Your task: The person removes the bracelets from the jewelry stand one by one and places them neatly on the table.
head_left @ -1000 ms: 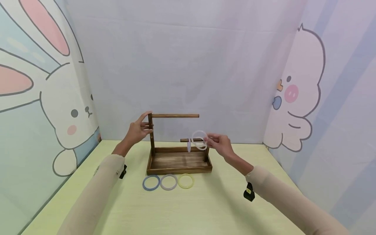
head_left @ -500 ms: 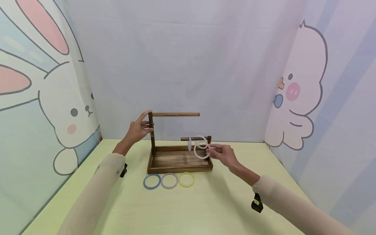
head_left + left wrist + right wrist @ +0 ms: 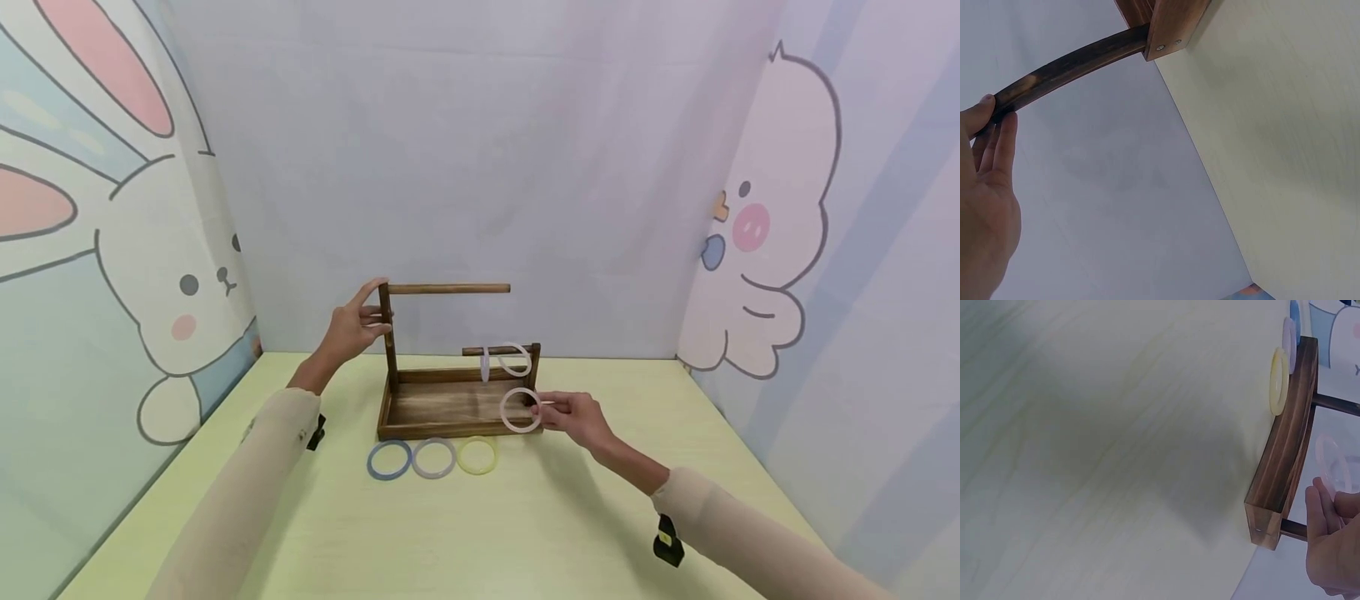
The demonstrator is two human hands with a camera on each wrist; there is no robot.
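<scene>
My left hand grips the top of the tall post on a dark wooden bangle stand. In the left wrist view, thumb and fingers close on that post from both sides. My right hand pinches a pale pinkish bangle by its right edge, before the tray's right end and below the short lower bar. On that bar hang a thin lilac bangle, seen edge-on, and a whitish bangle. The long upper bar carries nothing.
Blue, lilac and yellow bangles lie in a row on the pale table, along the tray's front. Behind the stand is a plain cloth backdrop, with cartoon-printed panels on both sides.
The right hand has moved down and slightly right with the pale bangle, away from the lower bar and the whitish bangle hanging there. The left hand keeps its grip on the post.
</scene>
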